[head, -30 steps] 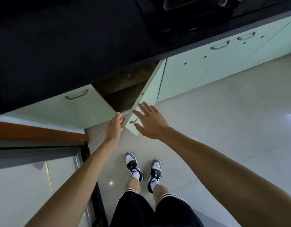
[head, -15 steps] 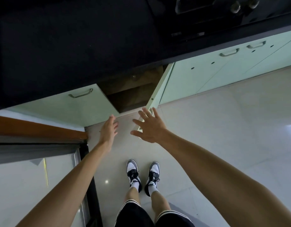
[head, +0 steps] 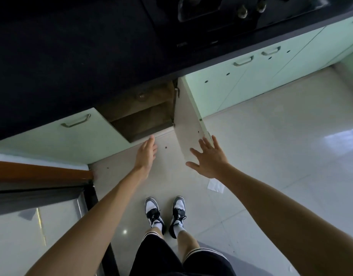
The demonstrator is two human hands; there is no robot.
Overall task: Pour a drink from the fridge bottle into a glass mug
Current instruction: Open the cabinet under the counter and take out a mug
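No bottle, fridge or glass mug is in view. A pale green cabinet door [head: 188, 124] stands swung wide open under the black countertop [head: 72, 56]. Behind it the dark brown cabinet inside [head: 143, 120] shows a shelf with nothing I can make out on it. My right hand [head: 209, 159] has its fingers spread, and its fingertips are at the door's outer edge. My left hand [head: 146, 154] is stretched out flat in front of the cabinet opening and holds nothing.
Shut green cabinet doors with metal handles [head: 243, 61] run to the right, and one more [head: 76, 120] is to the left. A stove [head: 221, 8] sits on the counter. A wooden ledge [head: 42, 173] and a glass panel lie at the left. A scrap of white paper [head: 215, 185] lies on the tiled floor by my feet.
The cabinet door has swung further open to the right, and my right hand followed its edge. My left hand has come off the door and moved toward the opening.
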